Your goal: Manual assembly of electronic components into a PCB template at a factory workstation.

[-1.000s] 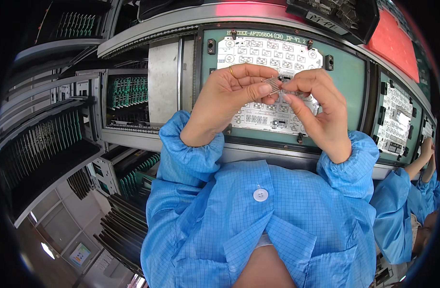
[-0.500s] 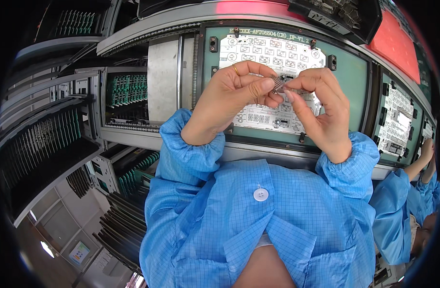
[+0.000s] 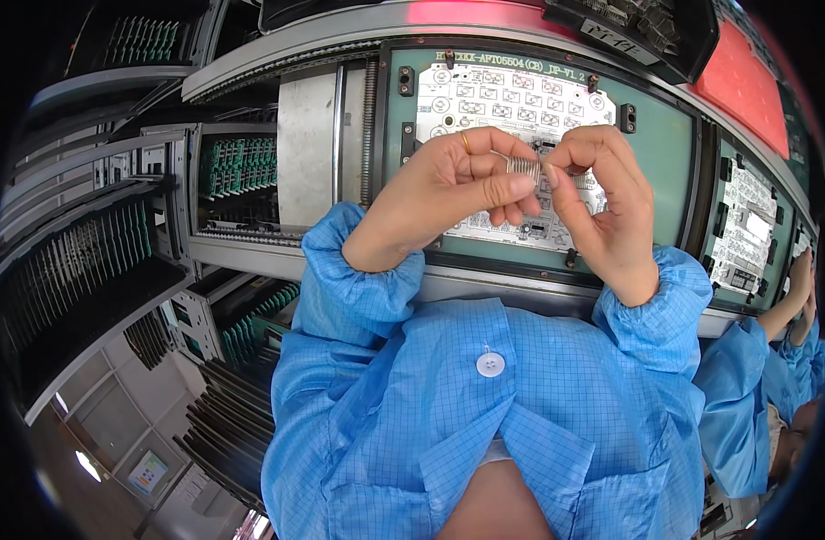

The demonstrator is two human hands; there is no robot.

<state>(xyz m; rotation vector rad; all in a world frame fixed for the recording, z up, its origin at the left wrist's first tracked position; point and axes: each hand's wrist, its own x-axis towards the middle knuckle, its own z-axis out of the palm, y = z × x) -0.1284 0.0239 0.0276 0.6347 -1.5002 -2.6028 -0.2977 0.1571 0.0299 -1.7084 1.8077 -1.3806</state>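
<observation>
A small silvery ribbed metal piece (image 3: 523, 166), like a row of close-set wires, is pinched between the thumb and fingers of my left hand (image 3: 462, 175), which wears a ring. At its right end, the thumb and index fingertip of my right hand (image 3: 606, 184) close together on it. Another ribbed metal thing shows between my right thumb and fingers; I cannot tell if it is held or lies below. Under both hands sits a white printed circuit board (image 3: 484, 99) in a green fixture plate (image 3: 660, 153), and my hands hide much of its middle.
Beyond the fixture stands a black bin (image 3: 646, 31) of metal parts, beside a red sheet (image 3: 745, 90). Racks of green boards (image 3: 237, 168) stand at left. To the right, a second fixtured board (image 3: 743, 225) lies near a co-worker's blue sleeve (image 3: 736, 387).
My left hand has turned the ribbed metal piece, which now lies level with its ribs showing more plainly. The fixture and board have shifted slightly right. My right hand keeps its pinch.
</observation>
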